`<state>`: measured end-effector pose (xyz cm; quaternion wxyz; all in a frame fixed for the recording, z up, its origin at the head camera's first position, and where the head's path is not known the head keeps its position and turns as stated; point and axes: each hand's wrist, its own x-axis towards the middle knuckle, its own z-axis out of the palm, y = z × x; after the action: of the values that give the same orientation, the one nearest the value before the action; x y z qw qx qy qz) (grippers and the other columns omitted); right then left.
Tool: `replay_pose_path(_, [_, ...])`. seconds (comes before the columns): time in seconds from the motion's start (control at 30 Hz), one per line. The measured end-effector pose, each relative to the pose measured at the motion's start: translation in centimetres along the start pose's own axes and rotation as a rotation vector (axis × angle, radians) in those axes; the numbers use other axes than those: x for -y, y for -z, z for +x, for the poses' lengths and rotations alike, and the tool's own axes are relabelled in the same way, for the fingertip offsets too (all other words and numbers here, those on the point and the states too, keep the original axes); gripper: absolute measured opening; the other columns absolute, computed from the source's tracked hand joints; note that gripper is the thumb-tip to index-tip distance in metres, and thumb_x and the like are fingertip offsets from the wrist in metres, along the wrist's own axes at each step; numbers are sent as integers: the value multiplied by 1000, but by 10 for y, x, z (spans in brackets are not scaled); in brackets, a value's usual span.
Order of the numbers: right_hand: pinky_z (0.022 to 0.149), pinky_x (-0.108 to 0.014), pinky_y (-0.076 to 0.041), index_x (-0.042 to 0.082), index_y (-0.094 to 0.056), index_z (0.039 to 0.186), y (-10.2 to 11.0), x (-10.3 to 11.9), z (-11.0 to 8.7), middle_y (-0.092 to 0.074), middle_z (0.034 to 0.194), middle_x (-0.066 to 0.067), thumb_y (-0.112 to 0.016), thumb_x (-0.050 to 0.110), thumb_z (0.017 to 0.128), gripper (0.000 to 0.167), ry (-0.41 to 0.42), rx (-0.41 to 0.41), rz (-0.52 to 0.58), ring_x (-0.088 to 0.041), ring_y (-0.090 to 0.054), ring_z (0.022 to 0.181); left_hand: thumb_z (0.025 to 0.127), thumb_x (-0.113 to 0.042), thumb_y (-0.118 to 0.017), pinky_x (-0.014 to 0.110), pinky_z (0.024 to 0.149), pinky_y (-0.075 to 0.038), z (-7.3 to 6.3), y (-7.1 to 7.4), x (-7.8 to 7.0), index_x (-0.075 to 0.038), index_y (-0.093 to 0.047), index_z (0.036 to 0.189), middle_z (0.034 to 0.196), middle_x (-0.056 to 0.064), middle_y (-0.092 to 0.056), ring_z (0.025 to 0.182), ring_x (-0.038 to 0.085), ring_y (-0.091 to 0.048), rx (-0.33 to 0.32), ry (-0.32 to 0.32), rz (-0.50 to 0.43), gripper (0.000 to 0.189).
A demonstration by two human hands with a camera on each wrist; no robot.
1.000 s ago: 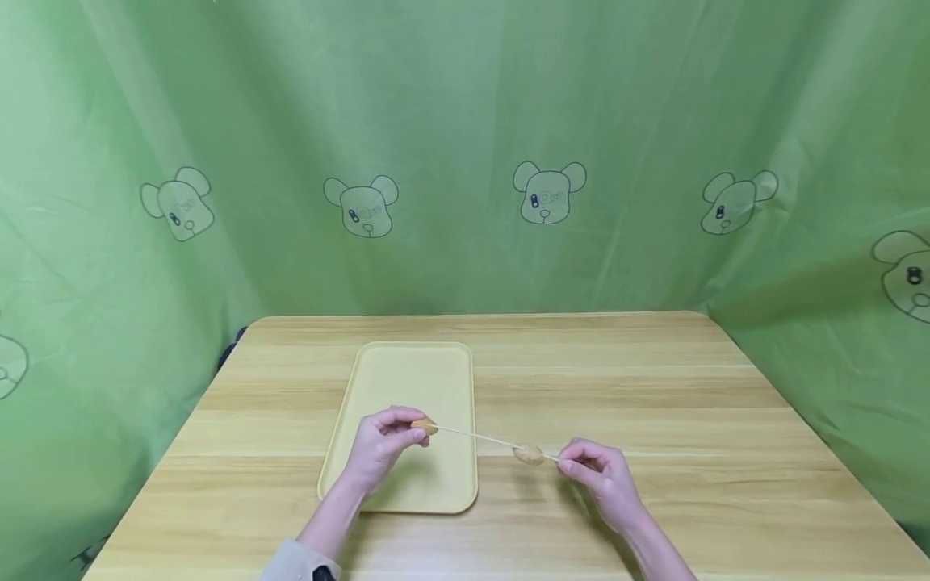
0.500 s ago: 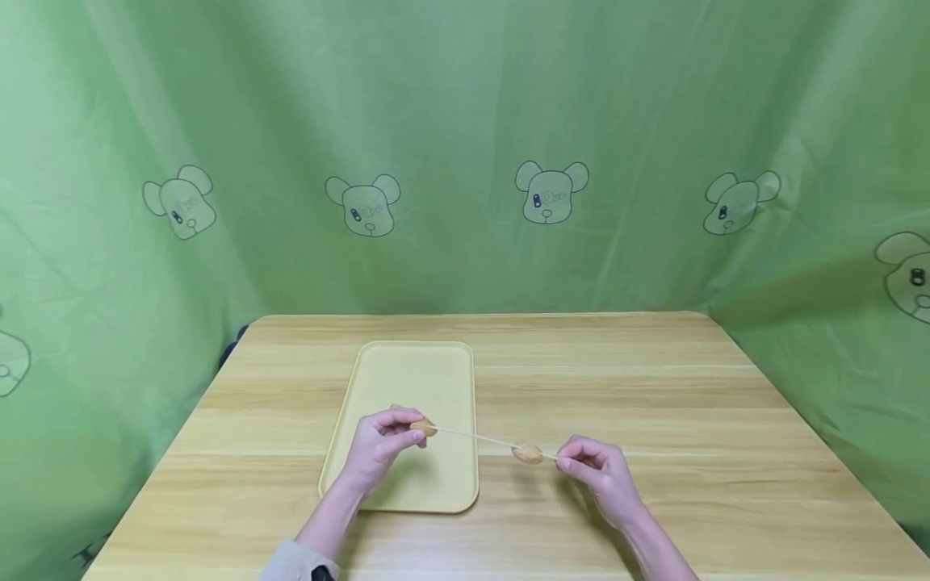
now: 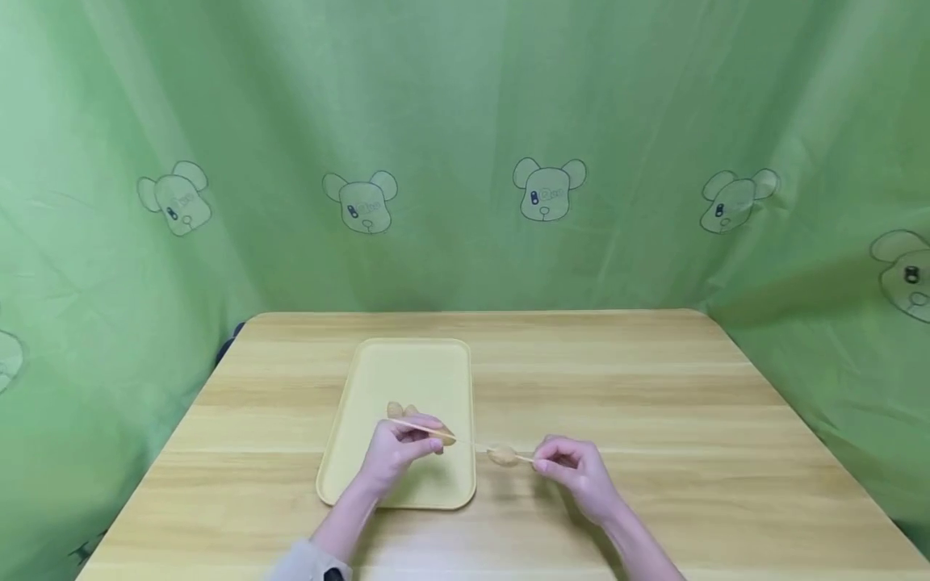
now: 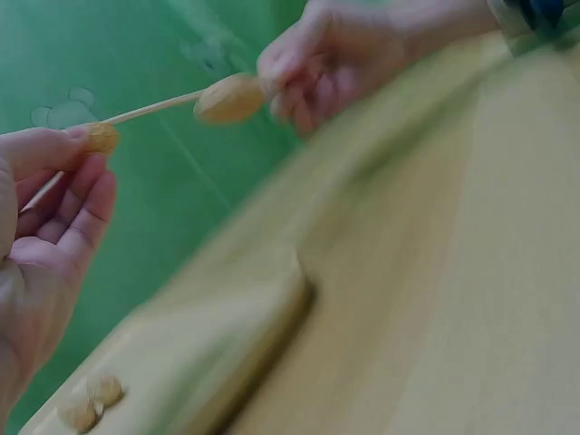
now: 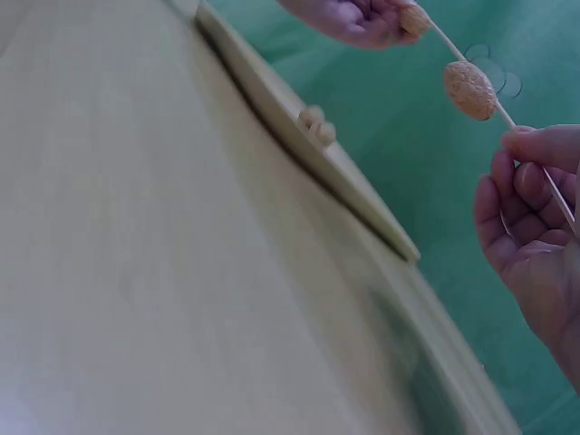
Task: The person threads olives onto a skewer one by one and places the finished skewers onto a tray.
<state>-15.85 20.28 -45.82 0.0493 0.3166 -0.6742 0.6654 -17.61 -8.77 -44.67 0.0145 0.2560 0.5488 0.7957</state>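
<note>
My left hand pinches a tan, rough-skinned oval ball between thumb and fingers, above the tray. A thin wooden skewer runs from this ball to my right hand. In the head view the skewer also shows to the left of the ball, overlapping the left fingers. A second oval ball is threaded on the skewer just in front of the right fingertips. My right hand pinches the skewer, whose rear part passes along the palm in the right wrist view.
Under the left hand lies a pale yellow rectangular tray on the wood-grain table. Two more tan balls rest on the tray. A green curtain printed with bear heads hangs behind and at both sides.
The hands have come closer together, the left moving right and the right moving left. The skewer now shows left of the left ball, and two balls on the tray have come into view.
</note>
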Motion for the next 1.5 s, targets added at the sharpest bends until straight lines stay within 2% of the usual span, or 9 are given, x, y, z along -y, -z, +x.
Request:
replay_pose_path(0.07, [60,-23,-46,-12,-59,82,-4,1,5,-58,74,-5,-56,-14,80,4,4,34,0,-10,-53,70,75,9,-67,22,71,-54,1,-4,0,-9,-71,94,91,2,-67,78,12,-64,-5,-22,-31,27])
replay_pose_path(0.2, [57,-24,-45,-6,-61,82,-6,3,11,-57,73,-6,-54,-16,79,12,37,28,-7,-11,-52,68,75,9,-68,20,69,-54,4,-5,-2,-16,-72,91,90,2,-67,77,9,-63,-35,-50,-45,30])
replay_pose_path(0.47, [59,-21,-46,-12,-58,81,-5,3,12,-56,72,-8,-56,-15,77,5,-15,5,-18,-8,-52,69,74,17,-60,18,68,-53,6,-6,1,-18,-71,91,89,-1,-67,74,8,-63,-8,1,-13,40])
replay_pose_path(0.7, [56,-23,-45,-14,-57,81,-9,0,13,-56,73,-5,-53,-18,78,6,55,24,15,-9,-51,68,75,14,-61,19,70,-53,6,-9,5,-19,-71,92,93,-1,-67,76,9,-63,34,-9,-24,39])
replay_pose_path(1.1, [56,-24,-46,-15,-55,81,-14,-2,15,-55,71,-13,-54,-17,78,3,54,33,-2,-11,-52,66,75,15,-62,18,69,-52,4,-15,10,-15,-71,93,90,1,-68,75,9,-63,41,5,-50,36])
replay_pose_path(1.17, [56,-24,-46,-13,-57,81,-15,-1,15,-55,71,-13,-55,-16,78,5,50,29,-3,-11,-51,66,75,14,-62,18,68,-52,4,-16,11,-11,-71,93,89,1,-67,74,9,-63,33,13,-53,33])
replay_pose_path(1.27, [57,-23,-46,-10,-59,81,-16,0,14,-54,70,-12,-55,-15,78,7,44,21,-5,-12,-51,65,74,14,-63,18,67,-52,4,-17,13,9,-65,96,87,0,-67,73,9,-62,13,34,-39,22])
replay_pose_path(1.37, [56,-23,-45,-10,-59,81,-15,0,14,-54,70,-11,-55,-15,78,7,41,12,-9,-14,-50,64,74,14,-63,18,67,-53,3,-18,15,27,-49,99,86,-1,-66,71,8,-62,-4,50,-22,32])
replay_pose_path(1.5, [56,-23,-45,-13,-57,81,-14,-2,13,-55,71,-6,-55,-16,78,4,44,4,-10,-18,-49,62,74,14,-63,17,67,-52,5,-19,17,32,-42,100,84,-3,-66,71,7,-61,-8,57,-7,38])
